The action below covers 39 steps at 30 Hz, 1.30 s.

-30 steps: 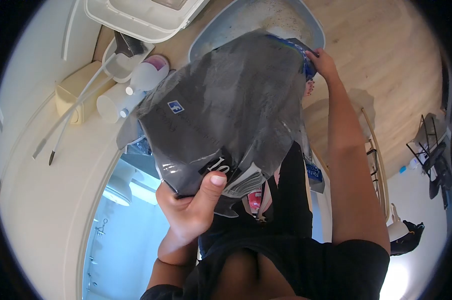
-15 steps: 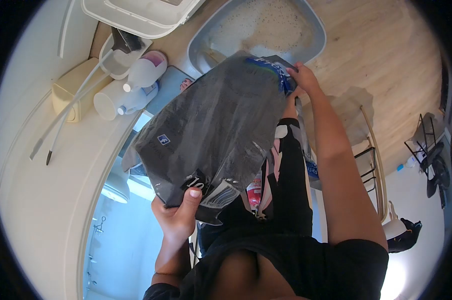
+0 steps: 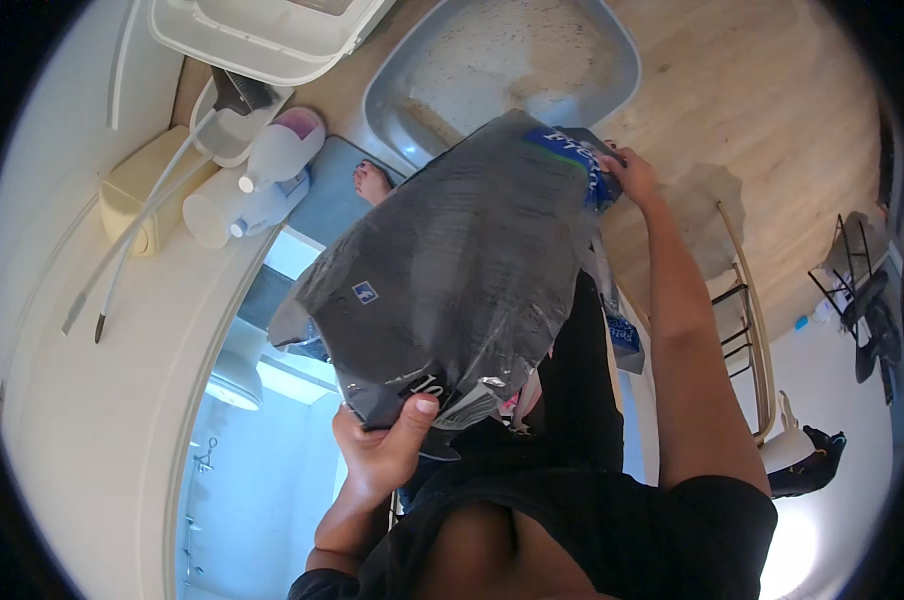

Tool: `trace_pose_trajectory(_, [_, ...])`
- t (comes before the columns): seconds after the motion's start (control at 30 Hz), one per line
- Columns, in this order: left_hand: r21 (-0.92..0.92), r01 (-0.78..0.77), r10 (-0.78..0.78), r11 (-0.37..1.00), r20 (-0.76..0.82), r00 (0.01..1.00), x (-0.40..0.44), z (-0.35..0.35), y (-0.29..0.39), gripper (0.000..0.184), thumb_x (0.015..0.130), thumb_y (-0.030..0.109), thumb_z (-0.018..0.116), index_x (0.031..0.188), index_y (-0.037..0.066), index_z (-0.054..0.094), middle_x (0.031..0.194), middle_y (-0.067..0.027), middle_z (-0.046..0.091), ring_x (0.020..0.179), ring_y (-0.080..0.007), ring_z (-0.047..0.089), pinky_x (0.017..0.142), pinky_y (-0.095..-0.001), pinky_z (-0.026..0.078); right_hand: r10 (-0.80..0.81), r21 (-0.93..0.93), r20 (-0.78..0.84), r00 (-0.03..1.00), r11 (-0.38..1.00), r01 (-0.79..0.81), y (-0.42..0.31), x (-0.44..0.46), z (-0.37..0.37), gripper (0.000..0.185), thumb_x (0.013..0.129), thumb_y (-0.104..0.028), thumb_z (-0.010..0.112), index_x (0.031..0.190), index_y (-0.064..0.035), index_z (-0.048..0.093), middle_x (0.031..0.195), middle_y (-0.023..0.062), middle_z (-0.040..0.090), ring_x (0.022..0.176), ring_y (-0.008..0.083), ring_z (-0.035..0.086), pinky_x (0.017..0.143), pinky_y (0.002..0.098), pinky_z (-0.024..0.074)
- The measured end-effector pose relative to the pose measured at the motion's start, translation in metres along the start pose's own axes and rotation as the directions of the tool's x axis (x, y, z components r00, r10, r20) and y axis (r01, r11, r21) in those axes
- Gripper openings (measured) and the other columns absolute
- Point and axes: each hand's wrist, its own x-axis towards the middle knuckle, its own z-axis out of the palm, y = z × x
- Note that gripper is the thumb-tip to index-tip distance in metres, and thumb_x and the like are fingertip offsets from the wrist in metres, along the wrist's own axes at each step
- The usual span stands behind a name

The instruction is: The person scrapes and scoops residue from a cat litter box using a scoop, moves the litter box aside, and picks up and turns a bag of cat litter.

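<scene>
A large dark grey plastic bag [image 3: 452,260] with a blue printed band hangs tilted in front of my body. My left hand [image 3: 384,445] grips its lower corner near a barcode label, thumb on top. At the bag's upper right end, my right hand [image 3: 632,178] pinches the plastic beside the blue print. Beyond the bag's upper edge lies a grey-blue tray [image 3: 372,105] on the floor, with sandy grains scattered over its bottom. The bag covers the tray's near edge in part, and its opening is hidden from view.
A white plastic tub [image 3: 262,55] sits at the upper left. Near it are a dustpan [image 3: 234,135], a brush, white bottles [image 3: 282,155] and a cream container [image 3: 137,195]. A bare foot [image 3: 370,182] rests on a grey mat [image 3: 327,200]. A gold-framed rack [image 3: 757,340] stands at right.
Over the last second the bag first moved down and left, then back right, with both hands holding it. More of the tray shows than a second ago, and the foot has come into view.
</scene>
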Motion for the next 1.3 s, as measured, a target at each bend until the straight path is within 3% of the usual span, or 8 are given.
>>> trace_pose_trajectory(0.07, [0.034, 0.015, -0.016, 0.999, 0.050, 0.999, 0.000, 0.002, 0.002, 0.022, 0.079, 0.015, 0.067, 0.092, -0.001, 0.061, 0.085, -0.0041, 0.062, 0.077, -0.0108, 0.055, 0.070, -0.0236, 0.044, -0.002, -0.026, 0.001, 1.000, 1.000, 0.002, 0.020, 0.002, -0.008, 0.044, 0.081, -0.044, 0.055, 0.100, -0.0040, 0.058, 0.091, 0.0202, 0.062, 0.088, 0.0318, 0.060, 0.077, 0.0372, 0.0447])
trace_pose_trajectory(0.3, [0.043, -0.028, 0.021, 0.999, 0.156, 0.988, 0.008, 0.019, 0.014, 0.021, 0.078, 0.014, 0.068, 0.092, -0.001, 0.061, 0.082, -0.0048, 0.063, 0.074, -0.0099, 0.057, 0.066, -0.0230, 0.045, 0.091, -0.025, -0.054, 0.994, 0.995, -0.093, 0.028, -0.003, -0.049, 0.042, 0.082, -0.042, 0.055, 0.098, -0.0034, 0.058, 0.092, 0.0197, 0.062, 0.090, 0.0343, 0.058, 0.077, 0.0397, 0.0444])
trace_pose_trajectory(0.37, [0.063, 0.003, -0.016, 0.998, 0.202, 0.979, 0.012, 0.023, 0.021, 0.027, 0.077, 0.018, 0.068, 0.094, -0.002, 0.059, 0.087, -0.0033, 0.062, 0.079, -0.0107, 0.055, 0.072, -0.0233, 0.042, 0.082, -0.064, -0.068, 0.994, 0.994, -0.086, 0.036, 0.005, -0.056, 0.042, 0.082, -0.042, 0.055, 0.098, -0.0033, 0.058, 0.092, 0.0195, 0.062, 0.089, 0.0335, 0.059, 0.076, 0.0388, 0.0443])
trace_pose_trajectory(0.6, [-0.020, -0.116, 0.118, 0.993, 0.159, 0.980, 0.039, 0.032, 0.029, 0.032, 0.077, 0.018, 0.069, 0.098, -0.003, 0.056, 0.089, -0.0041, 0.061, 0.081, -0.0114, 0.055, 0.075, -0.0242, 0.042, 0.053, -0.075, -0.100, 0.994, 0.995, -0.061, 0.020, 0.035, -0.082, 0.044, 0.082, -0.044, 0.054, 0.098, -0.0035, 0.058, 0.091, 0.0200, 0.062, 0.088, 0.0333, 0.059, 0.076, 0.0391, 0.0443])
trace_pose_trajectory(0.63, [-0.018, -0.247, 0.248, 0.969, 0.127, 0.960, 0.045, 0.036, 0.031, 0.018, 0.079, 0.013, 0.067, 0.088, -0.001, 0.062, 0.079, -0.0040, 0.064, 0.071, -0.0089, 0.057, 0.063, -0.0216, 0.045, 0.039, -0.118, -0.117, 0.992, 0.992, -0.053, 0.018, 0.042, -0.085, 0.045, 0.082, -0.045, 0.054, 0.099, -0.0035, 0.058, 0.091, 0.0201, 0.062, 0.088, 0.0333, 0.059, 0.076, 0.0392, 0.0443])
trace_pose_trajectory(1.03, [-0.084, -0.326, 0.331, 0.942, 0.053, 0.942, 0.078, 0.025, 0.046, 0.019, 0.079, 0.012, 0.067, 0.089, -0.002, 0.061, 0.080, -0.0043, 0.063, 0.072, -0.0095, 0.055, 0.065, -0.0225, 0.044, -0.039, -0.202, -0.204, 0.978, 0.979, -0.003, -0.031, 0.091, -0.118, 0.047, 0.083, -0.045, 0.051, 0.102, -0.0029, 0.057, 0.093, 0.0208, 0.062, 0.090, 0.0353, 0.058, 0.078, 0.0407, 0.0439])
trace_pose_trajectory(1.1, [-0.195, -0.286, 0.291, 0.938, -0.002, 0.957, 0.081, 0.023, 0.049, 0.020, 0.079, 0.011, 0.067, 0.091, -0.003, 0.060, 0.082, -0.0045, 0.062, 0.074, -0.0098, 0.055, 0.067, -0.0222, 0.043, -0.052, -0.200, -0.227, 0.972, 0.980, 0.006, -0.033, 0.093, -0.119, 0.047, 0.083, -0.045, 0.051, 0.102, -0.0029, 0.057, 0.093, 0.0208, 0.062, 0.090, 0.0353, 0.058, 0.078, 0.0408, 0.0439])
trace_pose_trajectory(1.3, [-0.129, -0.302, 0.310, 0.945, 0.042, 0.950, 0.084, 0.026, 0.055, 0.020, 0.079, 0.011, 0.067, 0.091, -0.003, 0.060, 0.083, -0.0045, 0.062, 0.074, -0.0097, 0.055, 0.068, -0.0219, 0.043, -0.030, -0.181, -0.209, 0.978, 0.983, -0.009, -0.027, 0.090, -0.113, 0.047, 0.083, -0.046, 0.051, 0.101, -0.0029, 0.057, 0.093, 0.0208, 0.061, 0.089, 0.0356, 0.058, 0.077, 0.0417, 0.0437])
